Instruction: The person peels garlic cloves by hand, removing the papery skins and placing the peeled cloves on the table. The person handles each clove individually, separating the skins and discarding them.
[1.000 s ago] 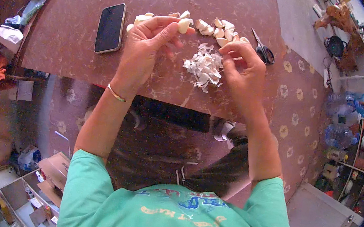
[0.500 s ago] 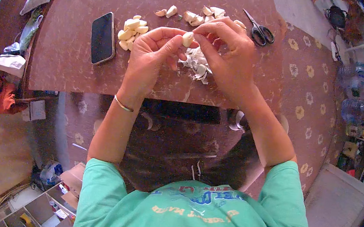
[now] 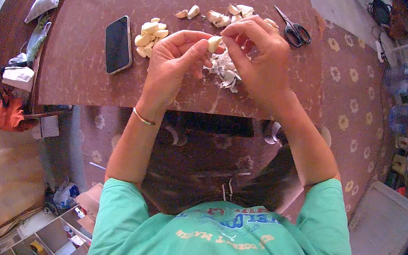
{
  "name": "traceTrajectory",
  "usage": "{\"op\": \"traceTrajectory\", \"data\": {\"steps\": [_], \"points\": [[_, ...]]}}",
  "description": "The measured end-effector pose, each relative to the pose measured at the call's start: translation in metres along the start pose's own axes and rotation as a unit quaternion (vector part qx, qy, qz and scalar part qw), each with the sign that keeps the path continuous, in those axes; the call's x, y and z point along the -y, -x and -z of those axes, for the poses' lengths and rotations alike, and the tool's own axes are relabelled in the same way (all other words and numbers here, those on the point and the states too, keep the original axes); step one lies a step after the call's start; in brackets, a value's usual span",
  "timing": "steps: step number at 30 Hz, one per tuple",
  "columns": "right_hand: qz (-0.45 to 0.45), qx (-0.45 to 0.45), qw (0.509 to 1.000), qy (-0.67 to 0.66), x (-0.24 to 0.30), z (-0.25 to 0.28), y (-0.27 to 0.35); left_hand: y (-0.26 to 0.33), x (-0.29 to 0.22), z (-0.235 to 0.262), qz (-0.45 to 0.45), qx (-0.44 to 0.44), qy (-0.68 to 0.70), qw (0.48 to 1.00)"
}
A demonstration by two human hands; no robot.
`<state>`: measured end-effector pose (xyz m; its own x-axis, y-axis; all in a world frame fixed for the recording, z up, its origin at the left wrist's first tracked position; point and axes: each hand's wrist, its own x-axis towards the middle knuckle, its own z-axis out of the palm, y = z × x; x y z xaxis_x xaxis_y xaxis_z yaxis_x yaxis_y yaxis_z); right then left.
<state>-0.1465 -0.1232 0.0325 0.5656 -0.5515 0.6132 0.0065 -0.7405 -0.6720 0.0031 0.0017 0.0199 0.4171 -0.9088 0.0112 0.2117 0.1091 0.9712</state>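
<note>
My left hand [image 3: 174,59] pinches a pale, peeled-looking garlic clove [image 3: 214,43] between thumb and fingers, above the table. Its pointed end tilts up toward my right hand [image 3: 259,52], whose thumb and forefinger are closed together close by the tip. Whatever those fingertips may hold is too small to make out. Under the hands lies a heap of papery white garlic skins [image 3: 225,72], partly covered by them. Left of my left hand is a pile of smooth peeled cloves [image 3: 149,35]. Several cloves in their skin [image 3: 219,19] lie beyond the hands, some hidden behind my right hand.
A dark-screened phone [image 3: 118,45] rests left of the peeled pile. Scissors with black handles [image 3: 294,33] lie at the right of the reddish-brown table [image 3: 86,83], whose near edge runs below my wrists. Large plastic bottles [image 3: 403,120] stand off to the right.
The clove has turned in my left fingers, so its pointed end now faces up and right. My right fingertips have shifted slightly away from it. The whole view has moved a little.
</note>
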Motion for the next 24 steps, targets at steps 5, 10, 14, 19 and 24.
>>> {"op": "traceTrajectory", "data": {"steps": [5,10,14,19,24], "points": [[-0.027,0.019,0.999,-0.004,-0.002,0.007,-0.003,-0.003,-0.012,0.010,-0.084,-0.104,-0.140,0.981],[-0.021,0.072,0.994,0.079,-0.012,0.018,0.003,-0.020,-0.034,0.077,-0.235,-0.329,-0.433,0.805],[-0.105,0.086,0.990,0.034,-0.007,0.025,0.006,-0.018,-0.034,0.083,-0.129,-0.302,-0.635,0.699],[-0.105,0.053,0.993,0.025,-0.008,0.028,0.008,-0.023,-0.024,0.097,-0.141,-0.253,-0.682,0.672],[-0.111,0.028,0.993,0.038,-0.012,0.042,0.008,-0.032,-0.023,0.096,-0.138,-0.291,-0.664,0.675]]}}
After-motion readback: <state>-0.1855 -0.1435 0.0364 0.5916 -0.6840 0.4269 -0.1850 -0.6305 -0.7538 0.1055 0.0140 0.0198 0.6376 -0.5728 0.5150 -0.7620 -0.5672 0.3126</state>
